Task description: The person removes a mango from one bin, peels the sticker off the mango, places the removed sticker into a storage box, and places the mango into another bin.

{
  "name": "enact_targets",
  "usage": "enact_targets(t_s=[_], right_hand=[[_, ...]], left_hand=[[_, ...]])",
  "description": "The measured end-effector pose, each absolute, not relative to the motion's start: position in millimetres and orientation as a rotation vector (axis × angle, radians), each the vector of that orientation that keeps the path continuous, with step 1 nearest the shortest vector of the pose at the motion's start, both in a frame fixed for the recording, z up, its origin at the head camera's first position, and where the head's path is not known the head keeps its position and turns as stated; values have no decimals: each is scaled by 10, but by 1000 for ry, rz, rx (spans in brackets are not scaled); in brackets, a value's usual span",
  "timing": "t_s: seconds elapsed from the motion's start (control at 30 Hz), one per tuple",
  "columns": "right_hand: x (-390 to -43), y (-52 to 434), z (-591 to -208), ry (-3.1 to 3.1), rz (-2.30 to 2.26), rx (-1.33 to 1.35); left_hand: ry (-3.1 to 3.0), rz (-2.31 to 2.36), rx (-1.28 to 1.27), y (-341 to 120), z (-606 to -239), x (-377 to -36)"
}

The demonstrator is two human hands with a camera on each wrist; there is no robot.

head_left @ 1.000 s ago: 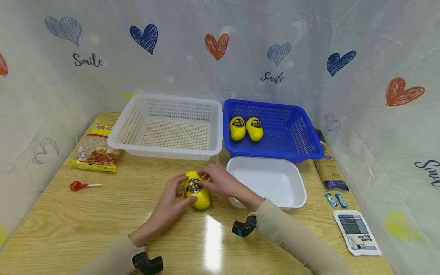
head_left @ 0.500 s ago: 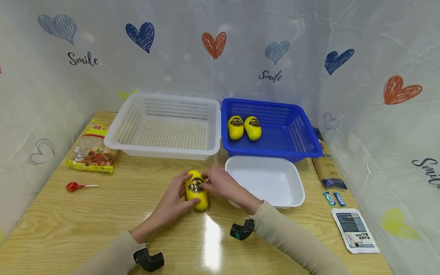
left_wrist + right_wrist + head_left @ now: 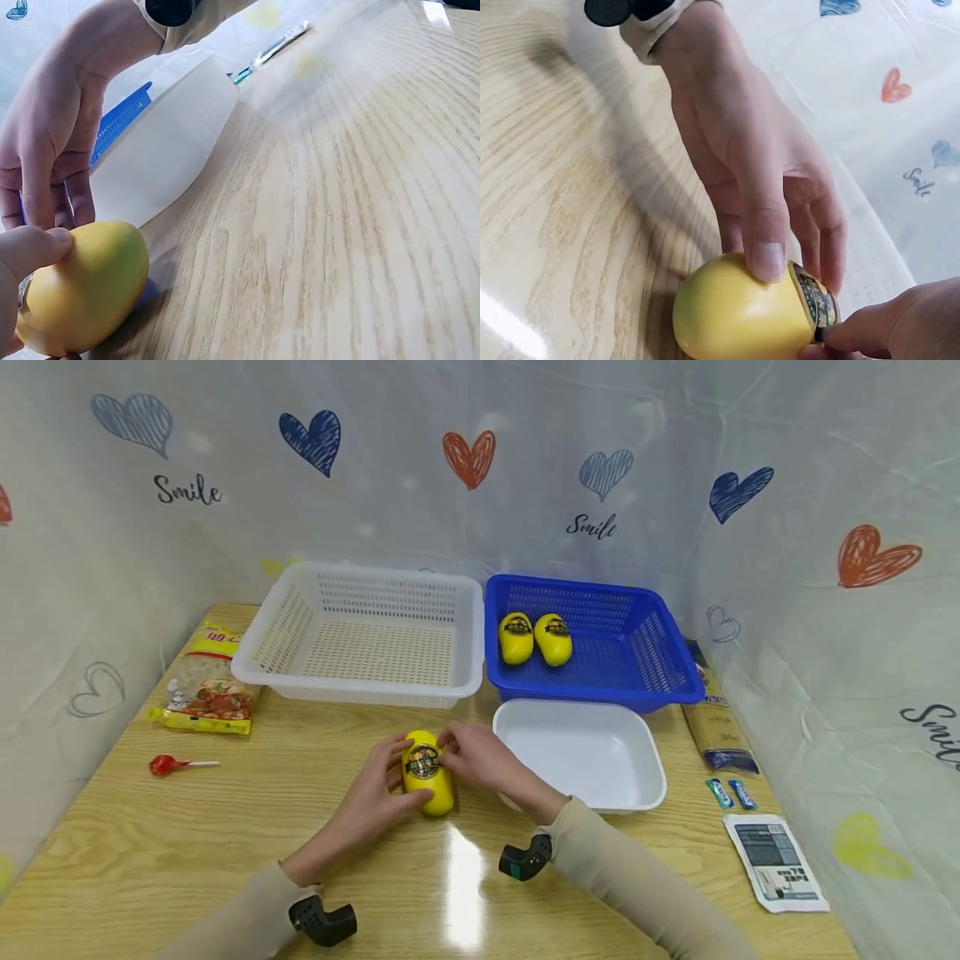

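In the head view we cannot read the fine print on the label of the yellow fruit; fingertips of the right hand cover the label's edge, and the left hand hides some of the fruit's left side. We lose part of the tan packet behind the blue basket and part of the food bag behind the white basket. The small wrappers carry lettering too tiny for us. The left wrist view cuts off most of the left hand, leaving us little beyond its thumb.
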State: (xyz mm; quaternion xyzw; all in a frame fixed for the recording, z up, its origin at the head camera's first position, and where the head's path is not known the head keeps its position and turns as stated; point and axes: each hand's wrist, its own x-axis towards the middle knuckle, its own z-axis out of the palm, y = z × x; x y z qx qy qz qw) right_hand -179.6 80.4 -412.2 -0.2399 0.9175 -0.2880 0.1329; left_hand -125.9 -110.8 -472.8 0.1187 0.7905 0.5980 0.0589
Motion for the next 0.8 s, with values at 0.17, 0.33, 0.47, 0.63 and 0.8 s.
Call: enact_targets(t_s=[0.17,0.33,0.47,0.63,0.8], right_hand=[[-1782,818,-4155,2658,-920,-663],[-1756,833,-4140,2641,-1007,-702],[-1745,855,-4128,2639,-1025,-783],[-1748,874,-4132,2592,-1050,-872],[-1753,859,-4137,2649,-968,-929]], left_hand=[[2423,1763,353,-1112,-4717,-1276],[2459,1726,385,-1102,-4688,-1295],[2457,1727,424,-1091,-4667,-1313],[2442,1708,432,-1086,-4668,-1347],[2485,1668,496,-1062,-4651,-1376]])
